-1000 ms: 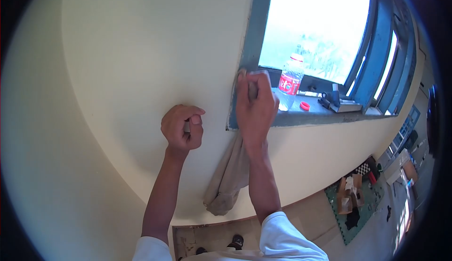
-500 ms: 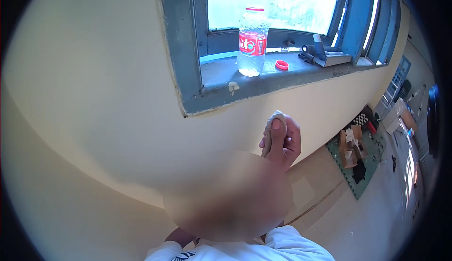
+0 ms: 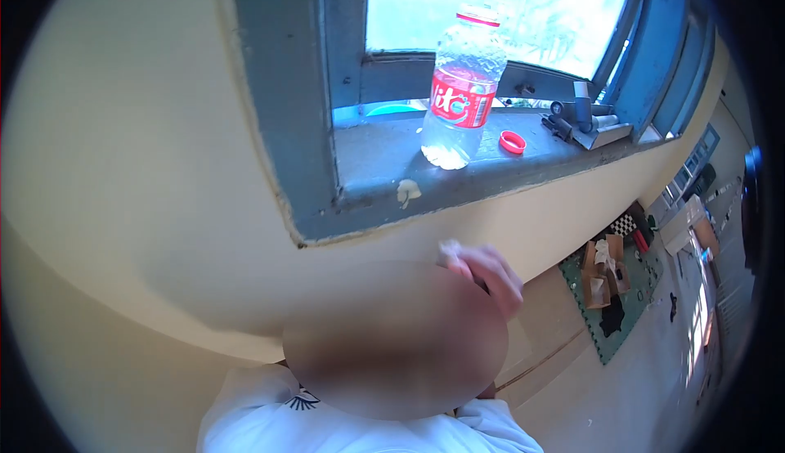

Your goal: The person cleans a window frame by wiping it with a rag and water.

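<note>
My right hand [image 3: 492,275] is raised in front of the wall, below the windowsill [image 3: 372,154], and smeared by motion. Its fingers are closed on a small whitish crumpled piece [image 3: 450,248] whose kind I cannot make out. A blurred oval patch covers the wrist and forearm. My left hand is out of sight; that arm runs from the white sleeve into the same patch. On the sill, above the hand, stands a clear plastic bottle [image 3: 463,97] with a red label, upright and uncapped. Right of it lies a red bottle cap [image 3: 513,143].
Dark tools or fittings and a small tray [image 3: 603,135] sit farther right on the sill. Blue-grey window frame [image 3: 282,109] borders the opening. On the floor at right, a green mat [image 3: 585,289] carries an open cardboard box [image 3: 595,289] and a black cloth-like item [image 3: 612,316].
My right hand has moved down and tilted left, still with the whitish piece. The view has shifted, so the bottle and sill appear larger and lower.
</note>
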`<action>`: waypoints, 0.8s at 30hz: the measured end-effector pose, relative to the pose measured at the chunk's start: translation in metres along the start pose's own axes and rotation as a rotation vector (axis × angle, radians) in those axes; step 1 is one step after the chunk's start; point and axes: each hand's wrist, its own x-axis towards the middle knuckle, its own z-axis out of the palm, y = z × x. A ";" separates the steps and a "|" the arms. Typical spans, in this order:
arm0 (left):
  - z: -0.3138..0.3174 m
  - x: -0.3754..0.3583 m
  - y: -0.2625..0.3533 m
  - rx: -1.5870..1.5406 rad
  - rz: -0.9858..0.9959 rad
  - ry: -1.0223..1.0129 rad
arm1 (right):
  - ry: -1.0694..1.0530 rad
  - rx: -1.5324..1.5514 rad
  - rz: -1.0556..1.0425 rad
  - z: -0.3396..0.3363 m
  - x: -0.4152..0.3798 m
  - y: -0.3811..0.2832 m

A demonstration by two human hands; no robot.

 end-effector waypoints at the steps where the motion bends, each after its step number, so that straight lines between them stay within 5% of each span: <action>1: -0.005 0.001 0.010 0.005 0.063 -0.015 | -0.040 -0.034 0.018 -0.015 -0.008 -0.002; 4: -0.028 0.004 0.055 -0.024 0.287 -0.161 | 0.096 -0.124 0.243 -0.036 -0.044 0.009; 6: -0.029 0.000 0.089 0.003 0.397 -0.238 | -0.040 -0.251 0.242 -0.048 -0.052 0.014; 9: 0.016 -0.029 0.134 0.333 0.281 -0.067 | -0.198 -0.464 0.163 -0.063 -0.056 0.012; 12: -0.007 -0.042 0.115 0.612 0.224 -0.243 | -0.309 -0.530 0.149 -0.064 -0.048 0.003; 15: -0.006 -0.050 0.110 0.280 0.163 -0.146 | -0.520 -0.437 0.144 -0.058 -0.029 0.004; 18: -0.015 -0.063 0.111 0.328 0.207 -0.107 | -0.444 -0.370 0.103 -0.069 0.009 0.006; 20: -0.025 -0.063 0.111 0.360 0.255 -0.140 | -0.085 -0.557 -0.064 -0.071 0.052 0.017; 22: -0.025 -0.064 0.107 0.259 0.290 -0.151 | 0.026 -0.823 -0.199 -0.059 0.099 0.027; 24: -0.024 -0.062 0.109 0.191 0.276 -0.105 | -0.114 -0.870 -0.219 -0.055 0.116 0.046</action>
